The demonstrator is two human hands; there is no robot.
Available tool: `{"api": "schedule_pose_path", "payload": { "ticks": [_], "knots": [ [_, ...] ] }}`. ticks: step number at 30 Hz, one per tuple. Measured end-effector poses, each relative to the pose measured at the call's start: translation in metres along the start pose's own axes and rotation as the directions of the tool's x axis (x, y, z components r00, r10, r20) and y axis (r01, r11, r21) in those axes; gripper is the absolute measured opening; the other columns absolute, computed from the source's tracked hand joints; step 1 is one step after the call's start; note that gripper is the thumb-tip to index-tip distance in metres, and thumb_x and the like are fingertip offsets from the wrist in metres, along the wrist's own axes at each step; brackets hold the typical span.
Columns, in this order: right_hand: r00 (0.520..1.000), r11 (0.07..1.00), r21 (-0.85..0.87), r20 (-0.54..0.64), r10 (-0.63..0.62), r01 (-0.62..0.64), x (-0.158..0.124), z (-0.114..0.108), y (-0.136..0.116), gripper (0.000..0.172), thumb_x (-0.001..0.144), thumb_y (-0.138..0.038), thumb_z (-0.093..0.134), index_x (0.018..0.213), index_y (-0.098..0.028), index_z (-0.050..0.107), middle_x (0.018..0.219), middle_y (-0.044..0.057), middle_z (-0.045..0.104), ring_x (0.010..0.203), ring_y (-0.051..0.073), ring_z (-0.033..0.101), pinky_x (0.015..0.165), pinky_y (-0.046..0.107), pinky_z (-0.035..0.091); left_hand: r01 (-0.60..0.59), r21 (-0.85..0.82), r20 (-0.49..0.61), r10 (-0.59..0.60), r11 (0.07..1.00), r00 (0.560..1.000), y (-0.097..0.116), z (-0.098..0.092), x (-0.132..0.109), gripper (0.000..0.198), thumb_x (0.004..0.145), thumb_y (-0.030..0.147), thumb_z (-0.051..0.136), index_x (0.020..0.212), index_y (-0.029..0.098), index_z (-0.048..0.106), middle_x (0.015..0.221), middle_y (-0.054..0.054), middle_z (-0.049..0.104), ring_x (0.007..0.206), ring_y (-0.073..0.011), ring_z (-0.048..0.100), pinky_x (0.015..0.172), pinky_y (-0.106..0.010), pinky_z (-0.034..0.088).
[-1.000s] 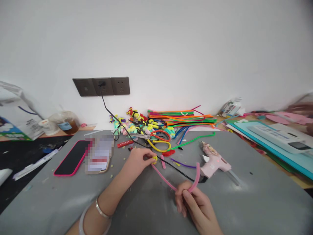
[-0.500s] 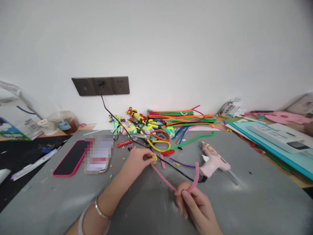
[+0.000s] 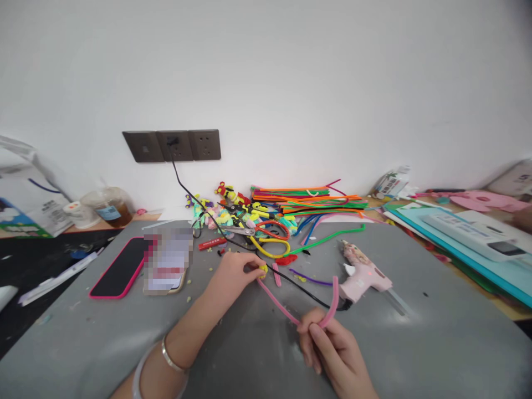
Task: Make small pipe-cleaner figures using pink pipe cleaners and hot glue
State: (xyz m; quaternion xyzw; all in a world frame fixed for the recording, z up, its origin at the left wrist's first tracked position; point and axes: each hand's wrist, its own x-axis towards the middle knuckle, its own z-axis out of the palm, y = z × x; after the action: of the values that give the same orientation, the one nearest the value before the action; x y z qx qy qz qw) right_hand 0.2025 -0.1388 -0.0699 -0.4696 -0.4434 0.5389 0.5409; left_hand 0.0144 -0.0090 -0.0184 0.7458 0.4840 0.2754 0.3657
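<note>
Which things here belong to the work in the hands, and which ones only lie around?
In use: left hand, yellow piece, pink pipe cleaner, right hand.
Lying about: glue gun, scissors, phone, pile of pipe cleaners.

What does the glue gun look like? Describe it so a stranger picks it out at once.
Start at the grey mat. Just beyond the right hand, which pinches the bent pink pipe cleaner, the glue gun lies on its side. It is the only solid pale-pink tool, with a black cord running to it, unlike the thin fuzzy stems around it.
</note>
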Motion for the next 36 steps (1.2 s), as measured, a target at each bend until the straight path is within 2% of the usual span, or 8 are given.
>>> {"api": "schedule_pose_path", "payload": {
  "ticks": [10, 14, 17, 22, 27, 29, 32, 36],
  "knots": [
    [0.997, 0.998, 0.031, 0.043, -0.063, 0.061, 0.003, -0.005, 0.011, 0.043, 0.094, -0.057, 0.055, 0.081, -0.018, 0.063, 0.049, -0.003, 0.053, 0.039, 0.008, 0.035, 0.041, 0.022, 0.027, -0.009, 0.044, 0.035, 0.007, 0.999, 0.999, 0.003, -0.002, -0.001, 0.007, 0.078, 0.017, 0.071, 0.080, 0.019, 0.077, 0.077, -0.001, 0.079, 0.074, -0.0180, 0.070, 0.072, -0.024, 0.048],
    [1.000, 1.000, 0.025, 0.002, -0.010, 0.010, 0.000, -0.002, 0.002, 0.047, 0.089, -0.063, 0.059, 0.081, -0.018, 0.064, 0.047, -0.005, 0.047, 0.041, 0.007, 0.031, 0.045, 0.023, 0.024, -0.034, 0.125, 0.016, 0.033, 0.992, 0.999, 0.003, 0.000, -0.001, 0.006, 0.079, 0.018, 0.071, 0.083, 0.019, 0.075, 0.077, -0.001, 0.078, 0.073, -0.0183, 0.068, 0.070, -0.025, 0.046],
    [0.999, 0.998, 0.045, 0.004, -0.052, 0.052, -0.001, -0.001, 0.001, 0.050, 0.077, -0.068, 0.070, 0.083, -0.018, 0.066, 0.049, -0.006, 0.045, 0.042, 0.008, 0.032, 0.048, 0.024, 0.024, -0.061, 0.129, -0.014, 0.063, 0.990, 0.998, 0.000, 0.002, -0.001, 0.013, 0.081, 0.020, 0.069, 0.093, 0.019, 0.073, 0.080, -0.001, 0.077, 0.073, -0.0182, 0.067, 0.069, -0.026, 0.045],
    [0.992, 0.990, 0.084, 0.049, -0.114, 0.110, 0.001, -0.005, 0.011, 0.049, 0.064, -0.061, 0.084, 0.089, -0.021, 0.071, 0.054, -0.006, 0.047, 0.048, 0.009, 0.035, 0.050, 0.024, 0.026, -0.116, 0.009, -0.083, 0.116, 0.993, 0.990, 0.001, 0.000, -0.002, 0.009, 0.082, 0.022, 0.065, 0.089, 0.019, 0.071, 0.080, -0.001, 0.073, 0.067, -0.0152, 0.062, 0.065, -0.025, 0.044],
    [0.964, 0.982, 0.103, 0.198, -0.179, 0.161, 0.005, -0.011, 0.023, 0.052, 0.061, -0.052, 0.090, 0.103, -0.026, 0.071, 0.059, -0.005, 0.054, 0.047, 0.008, 0.039, 0.047, 0.021, 0.027, -0.053, -0.222, -0.122, 0.027, 0.973, 0.992, 0.000, -0.001, -0.001, 0.018, 0.081, 0.035, 0.067, 0.082, 0.017, 0.064, 0.071, -0.001, 0.067, 0.064, -0.0150, 0.059, 0.060, -0.024, 0.043],
    [0.961, 0.979, 0.099, 0.194, -0.197, 0.180, 0.007, -0.009, 0.022, 0.052, 0.064, -0.051, 0.089, 0.106, -0.028, 0.070, 0.062, -0.004, 0.057, 0.049, 0.009, 0.043, 0.046, 0.020, 0.030, -0.024, -0.267, -0.103, -0.003, 0.964, 0.995, -0.002, -0.001, 0.000, 0.024, 0.079, 0.040, 0.070, 0.080, 0.017, 0.061, 0.069, -0.001, 0.065, 0.063, -0.0151, 0.058, 0.059, -0.024, 0.043],
    [0.975, 0.978, 0.028, 0.082, -0.208, 0.207, 0.018, -0.003, 0.010, 0.037, 0.077, -0.045, 0.081, 0.106, -0.026, 0.068, 0.065, -0.002, 0.058, 0.052, 0.010, 0.048, 0.048, 0.021, 0.036, -0.001, -0.283, -0.074, -0.021, 0.959, 0.997, -0.005, 0.000, 0.001, 0.029, 0.079, 0.043, 0.071, 0.077, 0.017, 0.060, 0.067, 0.000, 0.062, 0.061, -0.0140, 0.056, 0.057, -0.024, 0.041],
    [0.967, 0.967, -0.022, 0.022, -0.253, 0.254, 0.048, 0.004, -0.017, 0.031, 0.087, -0.045, 0.071, 0.107, -0.022, 0.065, 0.060, -0.003, 0.058, 0.044, 0.009, 0.044, 0.041, 0.019, 0.033, 0.006, -0.360, -0.026, -0.017, 0.933, 1.000, -0.004, -0.002, 0.002, 0.032, 0.079, 0.044, 0.072, 0.074, 0.017, 0.057, 0.063, 0.003, 0.056, 0.056, -0.0106, 0.050, 0.053, -0.022, 0.039]
  ]
}}
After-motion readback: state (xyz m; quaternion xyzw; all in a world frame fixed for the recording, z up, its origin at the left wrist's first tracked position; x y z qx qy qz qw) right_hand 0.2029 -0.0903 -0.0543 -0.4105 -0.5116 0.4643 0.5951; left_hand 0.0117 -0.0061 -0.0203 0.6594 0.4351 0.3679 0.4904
